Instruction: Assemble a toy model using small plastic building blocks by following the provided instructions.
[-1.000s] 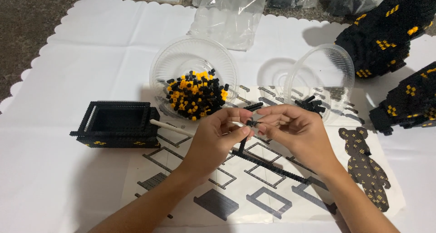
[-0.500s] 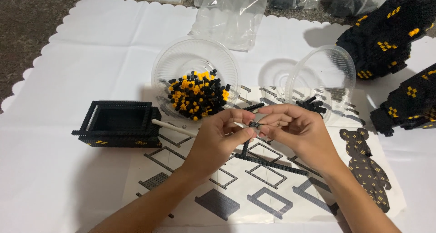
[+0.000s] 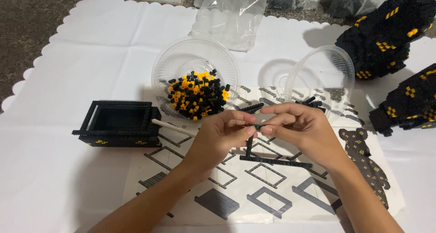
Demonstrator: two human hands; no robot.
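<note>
My left hand [image 3: 222,140] and my right hand [image 3: 299,131] meet fingertip to fingertip over a printed instruction sheet [image 3: 272,187]. Together they pinch the top of a thin black brick frame [image 3: 272,160], which hangs from the fingers with its long bottom bar level above the sheet. A white stick [image 3: 172,127] pokes out from under my left hand towards the left. Behind the hands stands a clear plastic bowl [image 3: 195,65] holding several black and yellow small bricks [image 3: 197,94].
A hollow black brick box [image 3: 119,123] sits left of the hands. A second clear bowl [image 3: 324,74] tilts at the right, with black pieces by it. Large black-and-yellow brick assemblies [image 3: 386,33] stand at the far right. Clear bags [image 3: 231,15] lie at the back on the white cloth [image 3: 68,69].
Both hands have stayed together over the sheet, with the fingers shifting slightly on the black frame. Nothing else has moved.
</note>
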